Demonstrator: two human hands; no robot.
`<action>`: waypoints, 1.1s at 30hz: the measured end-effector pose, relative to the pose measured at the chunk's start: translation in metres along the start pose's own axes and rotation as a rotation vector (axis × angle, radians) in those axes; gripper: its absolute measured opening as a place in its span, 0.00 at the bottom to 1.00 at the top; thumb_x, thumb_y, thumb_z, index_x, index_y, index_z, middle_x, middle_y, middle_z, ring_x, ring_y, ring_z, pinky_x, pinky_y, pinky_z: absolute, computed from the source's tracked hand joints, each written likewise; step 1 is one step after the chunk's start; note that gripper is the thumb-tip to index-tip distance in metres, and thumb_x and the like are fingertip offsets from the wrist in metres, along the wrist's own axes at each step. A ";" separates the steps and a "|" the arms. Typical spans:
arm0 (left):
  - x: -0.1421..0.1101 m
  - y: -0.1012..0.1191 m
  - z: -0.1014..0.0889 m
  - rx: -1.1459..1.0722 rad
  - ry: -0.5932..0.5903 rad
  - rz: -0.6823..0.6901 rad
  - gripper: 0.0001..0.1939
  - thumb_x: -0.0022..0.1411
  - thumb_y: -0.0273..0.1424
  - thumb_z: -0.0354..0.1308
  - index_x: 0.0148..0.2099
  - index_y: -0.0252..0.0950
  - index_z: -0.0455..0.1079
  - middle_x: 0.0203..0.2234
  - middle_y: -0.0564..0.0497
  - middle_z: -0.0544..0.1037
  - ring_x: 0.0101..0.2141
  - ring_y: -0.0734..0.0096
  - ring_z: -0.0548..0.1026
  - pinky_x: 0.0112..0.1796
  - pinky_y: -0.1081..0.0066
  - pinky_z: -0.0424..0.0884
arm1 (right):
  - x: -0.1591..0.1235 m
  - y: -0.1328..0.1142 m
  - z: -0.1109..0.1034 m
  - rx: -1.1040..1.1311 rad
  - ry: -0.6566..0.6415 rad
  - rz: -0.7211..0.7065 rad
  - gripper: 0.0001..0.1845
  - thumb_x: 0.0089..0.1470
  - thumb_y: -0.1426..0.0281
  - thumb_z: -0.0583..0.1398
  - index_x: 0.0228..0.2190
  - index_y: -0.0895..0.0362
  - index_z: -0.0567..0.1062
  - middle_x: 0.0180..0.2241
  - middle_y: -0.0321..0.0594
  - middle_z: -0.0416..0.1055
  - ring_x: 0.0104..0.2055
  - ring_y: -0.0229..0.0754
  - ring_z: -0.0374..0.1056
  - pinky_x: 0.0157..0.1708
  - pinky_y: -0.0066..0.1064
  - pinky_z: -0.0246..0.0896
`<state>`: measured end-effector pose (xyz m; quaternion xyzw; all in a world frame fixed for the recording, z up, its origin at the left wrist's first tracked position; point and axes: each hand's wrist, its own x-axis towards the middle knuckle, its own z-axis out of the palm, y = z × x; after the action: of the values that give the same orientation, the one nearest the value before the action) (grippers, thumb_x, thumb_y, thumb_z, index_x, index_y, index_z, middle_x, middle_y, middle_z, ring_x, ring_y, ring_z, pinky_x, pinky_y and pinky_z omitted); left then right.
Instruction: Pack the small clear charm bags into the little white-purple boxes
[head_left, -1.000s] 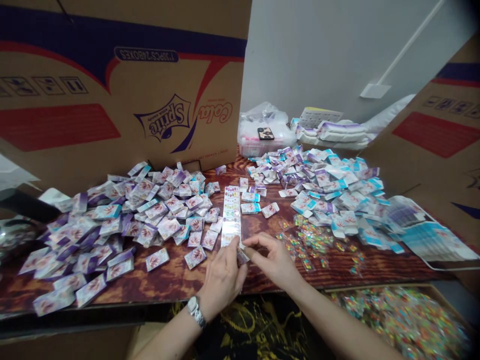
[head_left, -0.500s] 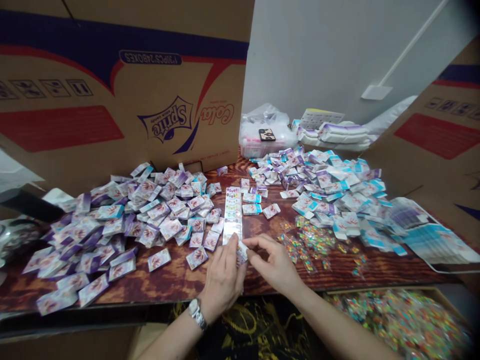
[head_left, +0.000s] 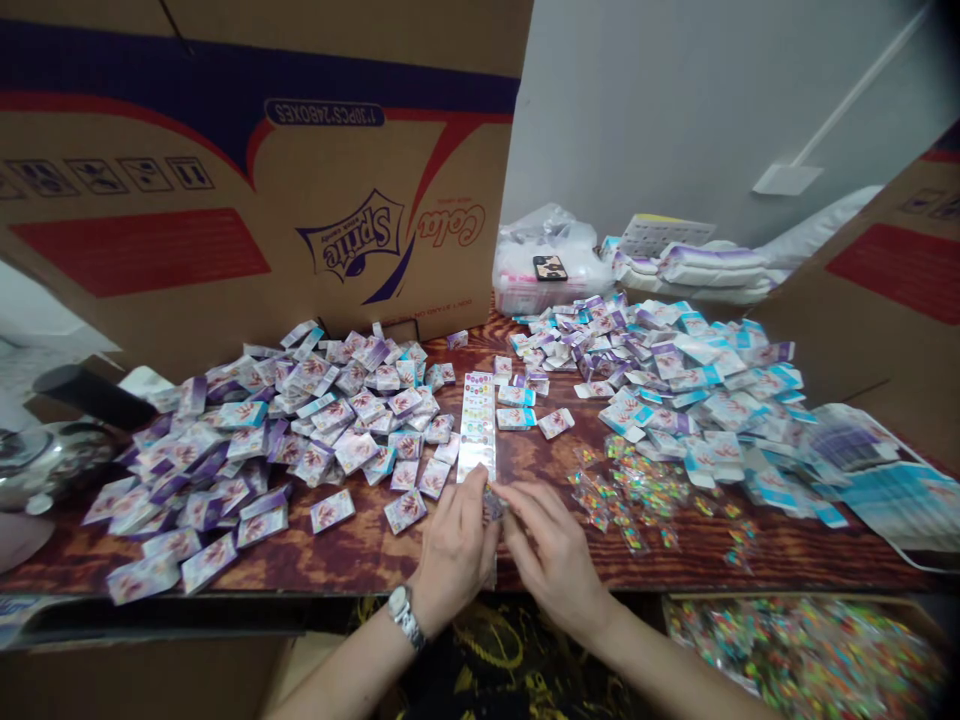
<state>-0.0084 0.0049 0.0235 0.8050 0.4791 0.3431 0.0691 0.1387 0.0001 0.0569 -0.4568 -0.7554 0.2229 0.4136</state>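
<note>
"What has just changed at the table (head_left: 405, 566)?"

"Less of the small box (head_left: 493, 505) shows — the left hand (head_left: 456, 540) clamps it by the sticker sheet (head_left: 478, 430), the right hand (head_left: 559, 560) bent at its edge, its grip impossible to tell. Handling appears to centre on that box"

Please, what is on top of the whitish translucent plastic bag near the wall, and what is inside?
On top of the whitish translucent plastic bag lies a flat, dark phone with beige patches. Inside, something pink shows low down; the cloudy plastic hides what it is.
</note>
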 end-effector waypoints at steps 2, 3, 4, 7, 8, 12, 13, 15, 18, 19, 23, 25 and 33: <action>0.000 0.000 -0.001 -0.018 -0.022 -0.033 0.27 0.61 0.22 0.46 0.62 0.29 0.47 0.50 0.36 0.67 0.50 0.58 0.67 0.48 0.59 0.68 | -0.006 -0.001 0.006 -0.028 0.028 -0.071 0.22 0.56 0.77 0.52 0.52 0.54 0.66 0.43 0.46 0.70 0.46 0.47 0.65 0.47 0.43 0.62; 0.000 -0.001 -0.001 -0.026 -0.039 -0.054 0.27 0.60 0.22 0.46 0.61 0.28 0.48 0.50 0.36 0.68 0.50 0.58 0.68 0.48 0.59 0.68 | -0.008 0.000 0.009 -0.020 0.027 -0.057 0.22 0.56 0.76 0.52 0.53 0.54 0.65 0.43 0.46 0.70 0.46 0.47 0.65 0.47 0.43 0.63; 0.000 -0.001 -0.002 -0.033 -0.061 -0.070 0.26 0.60 0.23 0.46 0.61 0.28 0.49 0.50 0.36 0.68 0.49 0.58 0.68 0.48 0.59 0.68 | -0.008 0.002 0.011 0.003 0.021 -0.004 0.21 0.57 0.75 0.52 0.52 0.53 0.65 0.43 0.46 0.70 0.46 0.47 0.65 0.46 0.42 0.64; 0.004 -0.004 -0.006 -0.038 -0.127 -0.062 0.25 0.61 0.26 0.49 0.60 0.29 0.51 0.49 0.38 0.69 0.47 0.57 0.69 0.47 0.58 0.69 | -0.001 0.016 0.013 0.180 -0.024 0.233 0.16 0.57 0.69 0.54 0.48 0.54 0.69 0.42 0.44 0.71 0.44 0.45 0.68 0.43 0.38 0.66; 0.006 -0.006 -0.008 -0.038 -0.133 -0.048 0.26 0.61 0.28 0.50 0.60 0.30 0.51 0.49 0.38 0.70 0.48 0.57 0.69 0.47 0.58 0.68 | 0.003 0.023 0.012 0.275 -0.031 0.309 0.14 0.57 0.67 0.55 0.45 0.54 0.71 0.41 0.43 0.72 0.43 0.44 0.68 0.42 0.37 0.66; 0.011 -0.016 -0.016 -0.115 -0.085 -0.079 0.33 0.60 0.36 0.55 0.62 0.33 0.47 0.53 0.36 0.65 0.54 0.53 0.64 0.51 0.52 0.64 | 0.017 0.050 0.010 0.649 0.093 0.588 0.15 0.51 0.62 0.61 0.39 0.56 0.72 0.39 0.42 0.73 0.39 0.42 0.70 0.40 0.35 0.67; 0.010 -0.019 -0.015 -0.173 -0.083 -0.111 0.36 0.58 0.38 0.57 0.63 0.34 0.45 0.55 0.36 0.63 0.55 0.53 0.62 0.52 0.52 0.63 | 0.018 0.054 0.011 0.729 0.123 0.656 0.16 0.48 0.61 0.62 0.38 0.56 0.72 0.38 0.42 0.73 0.38 0.42 0.70 0.39 0.35 0.67; 0.006 -0.021 -0.010 -0.327 -0.093 -0.184 0.42 0.56 0.38 0.59 0.65 0.35 0.39 0.57 0.35 0.60 0.57 0.54 0.61 0.52 0.54 0.63 | 0.017 0.054 0.017 0.873 0.119 0.758 0.18 0.45 0.62 0.64 0.38 0.57 0.71 0.38 0.42 0.72 0.35 0.40 0.70 0.36 0.34 0.68; 0.001 -0.021 0.003 -0.527 -0.043 -0.300 0.40 0.57 0.36 0.59 0.64 0.36 0.39 0.56 0.36 0.62 0.55 0.58 0.63 0.51 0.57 0.65 | 0.011 0.045 0.030 0.974 -0.013 0.795 0.16 0.47 0.63 0.63 0.38 0.57 0.70 0.38 0.42 0.73 0.35 0.40 0.71 0.37 0.34 0.67; 0.000 -0.021 0.006 -0.561 -0.011 -0.334 0.36 0.58 0.35 0.57 0.63 0.37 0.43 0.54 0.37 0.65 0.54 0.59 0.66 0.50 0.58 0.66 | 0.010 0.043 0.033 0.948 -0.076 0.766 0.16 0.49 0.63 0.61 0.39 0.57 0.70 0.38 0.42 0.73 0.36 0.40 0.71 0.37 0.34 0.67; 0.001 -0.031 0.002 -0.462 0.048 -0.378 0.26 0.59 0.33 0.55 0.57 0.36 0.53 0.46 0.41 0.72 0.46 0.62 0.72 0.45 0.60 0.70 | 0.017 0.057 0.030 0.449 -0.240 0.475 0.15 0.56 0.63 0.55 0.44 0.56 0.69 0.40 0.43 0.73 0.41 0.43 0.69 0.42 0.40 0.65; -0.002 -0.040 -0.005 -0.285 0.007 -0.315 0.26 0.58 0.33 0.56 0.57 0.35 0.54 0.47 0.40 0.71 0.47 0.59 0.72 0.46 0.59 0.70 | 0.028 0.076 0.024 0.103 -0.239 0.273 0.17 0.57 0.65 0.54 0.48 0.55 0.68 0.45 0.45 0.71 0.47 0.46 0.66 0.48 0.43 0.60; -0.041 -0.060 -0.013 0.086 -0.190 -0.261 0.26 0.59 0.36 0.54 0.58 0.33 0.56 0.38 0.42 0.76 0.38 0.59 0.76 0.37 0.63 0.73 | 0.070 0.116 0.040 -0.496 -0.511 -0.065 0.35 0.53 0.60 0.58 0.58 0.60 0.57 0.60 0.50 0.53 0.63 0.56 0.43 0.58 0.48 0.44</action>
<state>-0.0730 0.0003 -0.0131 0.7670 0.5850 0.2327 0.1236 0.1474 0.1194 -0.0192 -0.4484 -0.8797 0.1268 0.0947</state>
